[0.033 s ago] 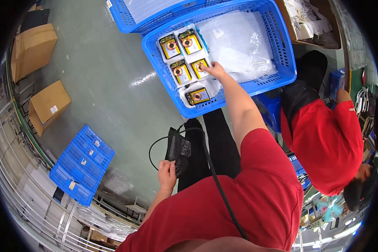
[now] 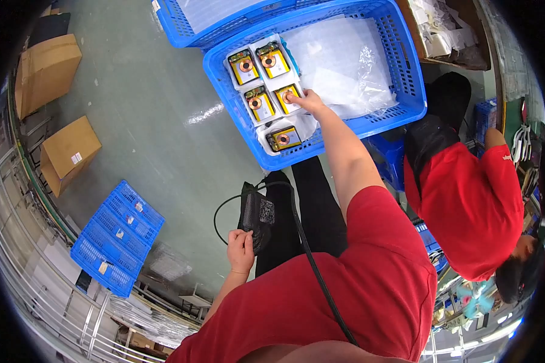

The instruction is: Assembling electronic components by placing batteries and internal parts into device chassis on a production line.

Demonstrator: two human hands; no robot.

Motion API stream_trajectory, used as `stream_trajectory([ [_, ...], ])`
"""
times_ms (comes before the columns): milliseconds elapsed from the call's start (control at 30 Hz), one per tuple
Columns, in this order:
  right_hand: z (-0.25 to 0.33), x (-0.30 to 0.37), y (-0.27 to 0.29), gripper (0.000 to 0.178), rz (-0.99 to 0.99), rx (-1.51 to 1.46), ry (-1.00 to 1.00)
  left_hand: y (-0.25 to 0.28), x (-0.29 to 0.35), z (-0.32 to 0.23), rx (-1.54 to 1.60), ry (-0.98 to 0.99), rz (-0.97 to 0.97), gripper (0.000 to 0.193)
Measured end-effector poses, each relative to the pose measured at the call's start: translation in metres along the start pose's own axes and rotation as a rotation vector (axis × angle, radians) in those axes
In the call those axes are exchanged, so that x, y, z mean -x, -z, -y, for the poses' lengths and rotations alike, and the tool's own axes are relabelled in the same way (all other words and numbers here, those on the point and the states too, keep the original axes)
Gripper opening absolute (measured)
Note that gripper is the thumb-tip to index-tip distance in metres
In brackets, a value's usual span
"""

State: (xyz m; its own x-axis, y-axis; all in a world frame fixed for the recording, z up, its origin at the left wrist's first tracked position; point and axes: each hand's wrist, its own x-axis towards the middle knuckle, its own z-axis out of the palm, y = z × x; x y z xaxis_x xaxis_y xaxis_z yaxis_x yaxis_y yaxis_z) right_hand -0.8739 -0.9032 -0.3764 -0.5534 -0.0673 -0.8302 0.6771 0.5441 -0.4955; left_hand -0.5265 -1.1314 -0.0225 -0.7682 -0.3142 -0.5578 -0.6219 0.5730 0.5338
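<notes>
My right hand [image 2: 311, 101] reaches into a blue plastic basket [image 2: 345, 128], its fingers closed at the upper part of an open battery unit [image 2: 291, 108]. That unit has a yellow-edged pale cell and a copper coil, partly covered by the fingertips. Several similar units sit in white trays [image 2: 252, 83] at the basket's left side, with circuit boards showing; the nearest unit [image 2: 284, 139] lies turned sideways. By my legs, my left hand [image 2: 241, 251] pinches the lower edge of a black pouch [image 2: 254, 215], from which a black cable [image 2: 309, 254] runs.
White sheeting [image 2: 345, 66] lines the basket's right part. Another blue basket [image 2: 178, 27] adjoins it behind. A co-worker in a red shirt [image 2: 466, 206] bends close on my right. Cardboard boxes [image 2: 72, 145] and blue crates [image 2: 118, 236] stand left; an open carton [image 2: 448, 36] is at far right.
</notes>
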Motion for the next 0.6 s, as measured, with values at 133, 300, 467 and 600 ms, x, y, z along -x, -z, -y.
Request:
stream_trajectory([
  [133,0.013,0.01,-0.012,0.105,-0.152,0.177,0.106,0.001,-0.02,-0.024,-0.022,-0.072,0.044,0.021],
  [300,0.04,0.032,-0.018,0.096,-0.185,0.418,0.067,0.003,-0.026,-0.037,-0.037,-0.098,0.046,0.021],
  [467,0.02,0.025,-0.024,0.101,-0.276,0.388,0.233,0.007,-0.039,-0.038,-0.006,-0.14,0.047,0.017],
  [600,0.022,0.008,-0.025,0.107,-0.133,0.358,0.095,0.005,-0.044,-0.042,0.022,-0.19,0.007,0.015],
])
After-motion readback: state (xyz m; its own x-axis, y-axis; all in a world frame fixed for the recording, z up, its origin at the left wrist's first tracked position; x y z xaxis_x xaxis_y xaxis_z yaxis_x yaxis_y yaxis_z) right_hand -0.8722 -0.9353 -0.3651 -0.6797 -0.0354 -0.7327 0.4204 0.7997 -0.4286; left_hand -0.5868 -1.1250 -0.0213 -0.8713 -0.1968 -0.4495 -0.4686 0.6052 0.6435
